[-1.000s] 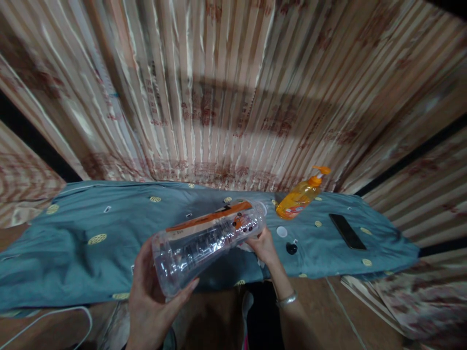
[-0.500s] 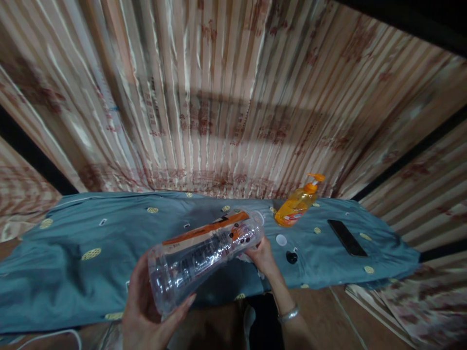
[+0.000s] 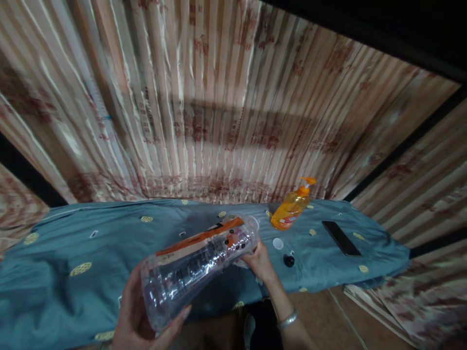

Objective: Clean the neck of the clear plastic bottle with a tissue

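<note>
A large clear plastic bottle (image 3: pixel 200 265) with an orange and cream label is held tilted in front of me, its neck pointing up and right. My left hand (image 3: pixel 140 316) wraps around the base end, thumb along the near side. Close to the neck, my right hand (image 3: pixel 258 260) grips the underside; a pale crumpled bit shows by its fingers, too unclear to name. On the cloth right of that hand lie a white disc (image 3: pixel 278 243) and a small black cap (image 3: pixel 289 261).
An orange pump bottle (image 3: pixel 291 209) stands at the back, with a black phone (image 3: pixel 341 238) lying to its right. The teal patterned cloth (image 3: pixel 102 243) covers the surface. Pleated curtains (image 3: pixel 219 160) hang behind, between dark posts (image 3: pixel 401 143).
The view has shifted slightly, so the scene sits a little more to the left and lower. Both hands keep their hold on the plastic bottle, its tilt nearly the same.
</note>
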`<act>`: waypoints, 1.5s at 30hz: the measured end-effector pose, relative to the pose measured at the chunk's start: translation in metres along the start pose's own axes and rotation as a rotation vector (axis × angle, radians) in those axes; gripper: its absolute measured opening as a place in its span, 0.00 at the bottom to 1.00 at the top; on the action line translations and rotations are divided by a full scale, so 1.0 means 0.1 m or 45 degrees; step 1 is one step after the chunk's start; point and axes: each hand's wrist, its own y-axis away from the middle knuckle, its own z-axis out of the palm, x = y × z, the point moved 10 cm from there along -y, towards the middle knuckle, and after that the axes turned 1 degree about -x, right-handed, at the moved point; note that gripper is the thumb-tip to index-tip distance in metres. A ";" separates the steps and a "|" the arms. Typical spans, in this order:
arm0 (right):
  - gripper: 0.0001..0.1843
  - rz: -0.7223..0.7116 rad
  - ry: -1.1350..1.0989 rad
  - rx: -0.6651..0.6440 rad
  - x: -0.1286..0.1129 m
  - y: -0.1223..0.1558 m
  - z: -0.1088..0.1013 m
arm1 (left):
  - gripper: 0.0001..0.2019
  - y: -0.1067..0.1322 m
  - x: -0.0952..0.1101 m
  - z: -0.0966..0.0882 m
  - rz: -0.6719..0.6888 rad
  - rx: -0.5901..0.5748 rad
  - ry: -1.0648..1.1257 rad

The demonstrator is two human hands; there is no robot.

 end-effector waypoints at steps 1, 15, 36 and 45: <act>0.24 0.000 -0.002 0.007 0.00 0.00 -0.01 | 0.49 0.00 -0.01 0.00 0.000 -0.009 0.003; 0.28 0.009 0.011 -0.018 0.03 -0.01 0.00 | 0.52 -0.01 -0.02 0.03 -0.009 -0.034 0.023; 0.30 -0.001 -0.010 -0.028 0.05 -0.02 0.00 | 0.49 -0.01 0.01 0.03 0.069 -0.014 0.046; 0.32 -0.018 -0.019 -0.070 0.06 -0.03 0.03 | 0.49 -0.01 -0.01 0.01 0.074 -0.013 0.004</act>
